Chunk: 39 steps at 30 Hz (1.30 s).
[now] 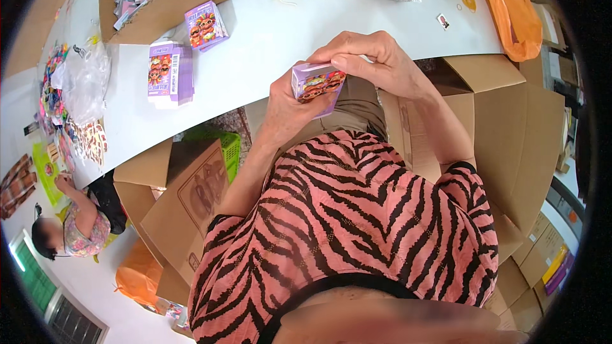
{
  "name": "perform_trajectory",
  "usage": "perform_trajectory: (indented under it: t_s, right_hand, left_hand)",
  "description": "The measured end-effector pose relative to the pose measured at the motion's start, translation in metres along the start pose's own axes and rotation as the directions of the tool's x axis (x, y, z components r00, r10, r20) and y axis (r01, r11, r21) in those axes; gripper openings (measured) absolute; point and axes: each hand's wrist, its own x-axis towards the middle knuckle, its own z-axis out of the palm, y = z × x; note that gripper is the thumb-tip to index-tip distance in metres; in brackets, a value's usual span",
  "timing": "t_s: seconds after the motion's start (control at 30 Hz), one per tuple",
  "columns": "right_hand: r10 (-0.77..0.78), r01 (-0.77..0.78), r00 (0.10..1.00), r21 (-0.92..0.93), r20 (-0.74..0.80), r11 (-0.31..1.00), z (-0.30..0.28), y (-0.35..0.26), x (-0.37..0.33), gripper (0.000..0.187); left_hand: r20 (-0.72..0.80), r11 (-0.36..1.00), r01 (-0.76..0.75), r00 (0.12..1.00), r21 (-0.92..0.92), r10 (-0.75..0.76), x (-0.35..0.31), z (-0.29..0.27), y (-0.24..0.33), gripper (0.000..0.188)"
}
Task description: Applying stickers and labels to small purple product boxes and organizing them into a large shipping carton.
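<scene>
A small purple printed box (319,87) is held upright over the near edge of the table, with colourful cartoon figures on its front. My left hand (290,103) is wrapped round its lower part, fingers closed. My right hand (375,60) curls over the box's upper right corner, thumb and fingers pressed against its top end. Whether a flap lies under those fingertips I cannot make out. To the left on the table stands a stack of matching purple boxes (168,76). Beyond it lies a smaller pile of similar flat boxes (205,25).
A cardboard carton (167,14) of folded pieces stands at the back left. Clear plastic bags (87,86) lie farther left; an orange bag (508,9) hangs at the right edge. Open cartons (510,134) flank my lap. Another person (86,220) works at the far left.
</scene>
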Motion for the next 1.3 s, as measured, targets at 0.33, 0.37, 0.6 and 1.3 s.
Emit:
perform_trajectory:
  t_s: [0.33, 0.37, 0.6, 1.3]
  right_hand:
    - [-0.047, 0.028, 0.993, -0.164, -0.112, 0.986, 0.010, -0.009, 0.006, 0.019]
    - [-0.054, 0.028, 0.990, -0.190, -0.132, 0.981, 0.010, -0.011, 0.007, 0.016]
    - [-0.096, 0.060, 0.988, -0.278, -0.119, 0.959, 0.006, -0.012, 0.008, 0.006]
    - [-0.209, 0.211, 0.977, -0.221, 0.033, 0.952, -0.003, 0.015, 0.000, 0.025]
  left_hand:
    - [-0.037, 0.997, 0.076, 0.996, -0.014, -0.076, -0.003, 0.002, 0.000, 0.034]
    - [-0.036, 0.997, 0.077, 0.996, -0.013, -0.077, -0.004, 0.003, 0.001, 0.034]
    - [-0.053, 0.999, 0.043, 0.998, 0.016, -0.042, -0.005, 0.006, -0.001, 0.034]
    - [-0.044, 0.985, 0.123, 0.991, -0.123, -0.130, -0.004, 0.009, -0.004, 0.029]
